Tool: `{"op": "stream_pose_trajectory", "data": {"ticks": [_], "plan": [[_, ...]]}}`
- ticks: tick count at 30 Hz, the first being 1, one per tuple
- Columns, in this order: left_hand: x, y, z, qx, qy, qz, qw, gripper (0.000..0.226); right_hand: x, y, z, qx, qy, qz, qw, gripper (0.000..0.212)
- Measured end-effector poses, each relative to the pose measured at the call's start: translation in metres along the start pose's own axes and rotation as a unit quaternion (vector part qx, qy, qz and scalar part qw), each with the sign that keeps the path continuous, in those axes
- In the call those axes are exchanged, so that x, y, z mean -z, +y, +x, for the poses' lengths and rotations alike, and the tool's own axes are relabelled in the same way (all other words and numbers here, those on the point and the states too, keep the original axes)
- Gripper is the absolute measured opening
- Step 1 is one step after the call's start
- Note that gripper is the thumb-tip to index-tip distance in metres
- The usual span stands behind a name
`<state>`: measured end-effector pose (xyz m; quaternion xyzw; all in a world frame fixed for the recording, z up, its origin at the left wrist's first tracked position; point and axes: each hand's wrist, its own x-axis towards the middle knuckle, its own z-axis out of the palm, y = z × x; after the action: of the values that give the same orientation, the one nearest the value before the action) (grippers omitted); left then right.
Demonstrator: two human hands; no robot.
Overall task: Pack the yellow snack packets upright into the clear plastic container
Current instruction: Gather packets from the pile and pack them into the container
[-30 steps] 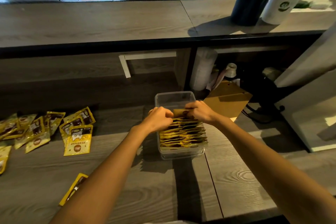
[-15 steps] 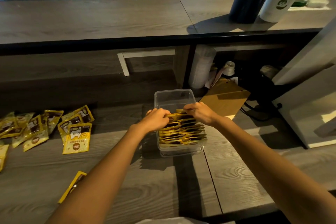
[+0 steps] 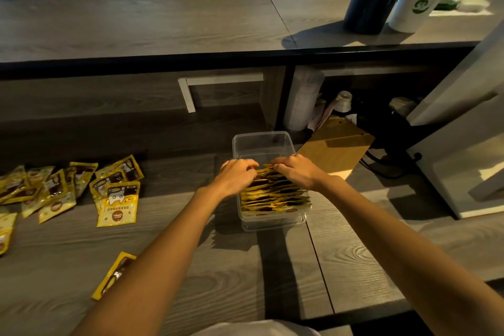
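With curled digits, the left hand (image 3: 237, 176) and right hand (image 3: 297, 172) pinch upright packets (image 3: 275, 196) in the clear container (image 3: 261, 136). At its 9 o'clock lie loose packets (image 3: 117, 200).

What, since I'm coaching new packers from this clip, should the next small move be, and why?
Probably push the farthest packet down until it stands level with the packed row. Both the left hand and the right hand pinch its top edge, the clear container has free room beyond it, and loose packets wait on the table at left.
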<state>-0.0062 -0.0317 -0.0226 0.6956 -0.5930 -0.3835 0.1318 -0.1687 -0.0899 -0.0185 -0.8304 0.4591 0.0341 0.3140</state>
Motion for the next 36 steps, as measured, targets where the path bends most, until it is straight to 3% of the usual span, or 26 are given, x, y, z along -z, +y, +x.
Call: {"op": "stream_pose_trajectory", "data": {"ticks": [5,10,16,18,23,26,28,30,33,36], "plan": [[0.005,-0.002,-0.007,0.0,0.065,-0.011,0.998,0.038,-0.003,-0.005,0.003,-0.004,0.037,-0.008,0.999,0.038],[0.017,-0.007,-0.027,0.014,0.167,-0.011,0.986,0.037,-0.012,-0.032,0.002,0.053,0.149,-0.058,0.986,0.028],[0.029,-0.058,-0.074,0.137,0.309,-0.006,0.941,0.038,-0.062,-0.105,-0.001,0.155,0.174,-0.066,0.97,0.034],[0.028,-0.089,-0.093,0.199,0.304,0.026,0.931,0.038,-0.087,-0.126,0.002,0.188,0.132,-0.074,0.971,0.035],[0.01,-0.171,-0.135,0.337,0.191,0.049,0.92,0.034,-0.151,-0.155,0.009,0.221,-0.062,-0.095,0.969,0.048],[-0.005,-0.193,-0.16,0.366,0.126,0.074,0.919,0.039,-0.183,-0.166,0.005,0.228,-0.158,-0.147,0.95,0.045],[-0.013,-0.193,-0.168,0.365,0.124,0.087,0.918,0.044,-0.198,-0.169,0.004,0.206,-0.202,-0.179,0.941,0.04],[-0.014,-0.19,-0.168,0.36,0.141,0.097,0.917,0.047,-0.205,-0.166,0.005,0.206,-0.205,-0.193,0.937,0.04],[-0.01,-0.188,-0.161,0.342,0.142,0.043,0.928,0.056,-0.199,-0.157,0.007,0.244,-0.14,-0.174,0.944,0.044],[-0.009,-0.183,-0.147,0.312,0.175,-0.093,0.929,0.028,-0.189,-0.143,0.01,0.222,-0.069,-0.127,0.964,0.046]]}}
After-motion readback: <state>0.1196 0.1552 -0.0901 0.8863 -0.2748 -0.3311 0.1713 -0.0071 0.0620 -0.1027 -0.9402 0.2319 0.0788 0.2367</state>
